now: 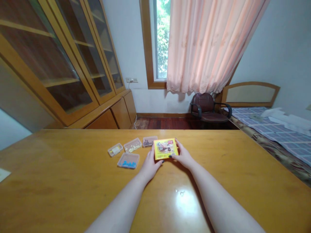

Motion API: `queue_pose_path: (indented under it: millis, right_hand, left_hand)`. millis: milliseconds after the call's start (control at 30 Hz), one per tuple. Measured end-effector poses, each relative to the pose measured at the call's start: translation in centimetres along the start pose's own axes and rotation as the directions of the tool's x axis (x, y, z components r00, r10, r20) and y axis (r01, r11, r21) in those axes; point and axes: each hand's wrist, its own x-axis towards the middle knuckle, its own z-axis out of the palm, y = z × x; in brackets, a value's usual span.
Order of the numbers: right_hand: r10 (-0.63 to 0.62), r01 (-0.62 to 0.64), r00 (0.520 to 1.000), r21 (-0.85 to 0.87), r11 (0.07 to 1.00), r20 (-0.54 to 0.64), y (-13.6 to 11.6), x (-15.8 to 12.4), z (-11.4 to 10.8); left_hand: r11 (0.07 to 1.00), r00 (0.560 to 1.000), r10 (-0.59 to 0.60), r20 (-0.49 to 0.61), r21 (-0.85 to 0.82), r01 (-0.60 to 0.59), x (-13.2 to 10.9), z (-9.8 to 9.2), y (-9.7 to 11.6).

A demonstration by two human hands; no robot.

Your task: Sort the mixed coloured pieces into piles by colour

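Note:
A yellow printed box [166, 149] with pictures of round game pieces on its face is held between my two hands over the table. My left hand [151, 164] grips its left side, thumb near the lower edge. On the other side, my right hand [182, 155] wraps the right edge with its thumb along the bottom. Left of the box lie small clear plastic cases: one with blue pieces [128, 164], one with pale pieces [132, 147], one with dark pieces [147, 141] and a small one with yellow contents [115, 150].
The wooden table [73, 181] spans the foreground. A white sheet [4, 174] lies at its left edge. Beyond the table are a glass-door cabinet [73, 64], a brown armchair [206, 106], a pink curtain [201, 48] and a bed [274, 129] at right.

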Motion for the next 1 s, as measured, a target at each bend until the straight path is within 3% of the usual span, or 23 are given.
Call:
queue_pose_path:
  millis: [167, 267, 433, 667, 800, 900, 1000]
  right_hand:
    - [-0.149, 0.147, 0.989, -0.364, 0.920, 0.023, -0.6, -0.1, -0.2]
    - [-0.148, 0.128, 0.989, -0.542, 0.831, 0.006, -0.7, -0.1, -0.3]
    - [-0.120, 0.053, 0.992, -0.760, 0.648, -0.034, -0.6, -0.4, -0.3]
    - [-0.083, 0.014, 0.996, -0.836, 0.549, -0.037, -0.2, -0.5, -0.2]
    - [-0.048, 0.090, 0.996, -0.815, 0.573, 0.077, 0.0, -0.5, -0.5]
    - [-0.031, 0.121, 0.991, -0.793, 0.597, 0.129, 0.1, -0.3, -0.6]
    - [-0.030, 0.091, 0.995, -0.802, 0.591, 0.090, 0.1, -0.2, -0.7]
  left_hand:
    - [0.920, 0.995, -0.060, 0.085, 0.391, 0.022, -0.1, 0.3, 0.6]
    - [0.843, 0.992, -0.078, 0.101, 0.537, 0.012, -0.1, 0.5, 0.8]
    - [0.767, 0.986, -0.104, 0.132, 0.642, -0.005, -0.2, 0.7, 1.1]
    - [0.676, 0.982, -0.070, 0.175, 0.732, -0.082, -0.6, 1.0, 1.1]
    - [0.624, 0.983, -0.057, 0.174, 0.775, -0.101, -0.8, 1.2, 0.9]
    - [0.555, 0.995, -0.014, 0.095, 0.829, -0.072, -0.8, 1.0, 1.0]
    - [0.489, 1.000, 0.010, -0.004, 0.872, -0.001, -0.1, 0.4, 1.4]
